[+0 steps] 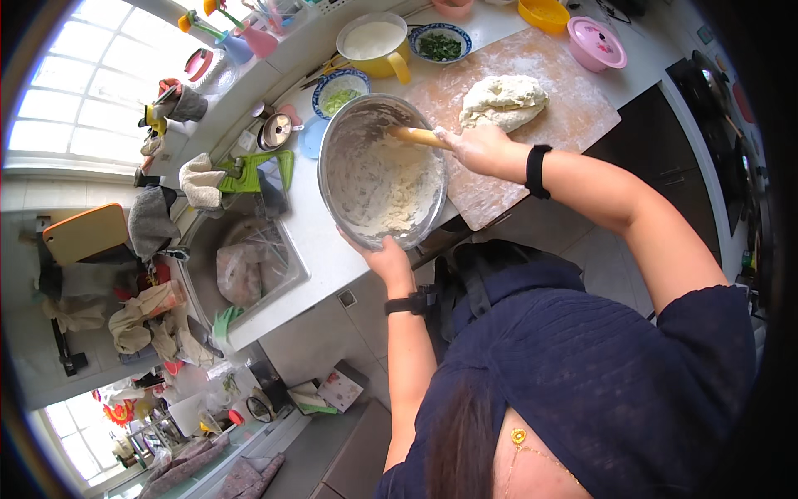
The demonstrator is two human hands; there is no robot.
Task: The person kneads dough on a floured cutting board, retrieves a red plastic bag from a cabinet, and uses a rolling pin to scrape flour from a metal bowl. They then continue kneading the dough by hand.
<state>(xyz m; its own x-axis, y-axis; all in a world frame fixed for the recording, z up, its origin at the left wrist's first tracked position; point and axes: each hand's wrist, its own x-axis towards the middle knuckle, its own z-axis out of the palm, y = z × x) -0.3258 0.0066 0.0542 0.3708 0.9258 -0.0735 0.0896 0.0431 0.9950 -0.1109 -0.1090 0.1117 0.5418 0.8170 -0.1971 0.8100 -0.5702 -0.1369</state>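
Observation:
My left hand (388,257) grips the near rim of a large metal mixing bowl (349,156), which is tilted towards me. Dry flour and crumbly bits of dough (405,199) coat the bowl's inside. A wooden stick (418,136), perhaps a rolling pin, is held in my right hand (477,150), its far end inside the bowl against the wall. Flour whitens my right fingers. Just beyond that hand, a lump of pale dough (504,103) rests on a floured wooden board (492,193).
Behind the bowl stand a yellow-handled pot of flour (374,40), a bowl of chopped greens (440,45) and a bowl of chopped pale-green pieces (341,93). A pink lidded pot (596,43) sits beyond the board. To the left, a sink (293,249) holds a plastic bag (240,274).

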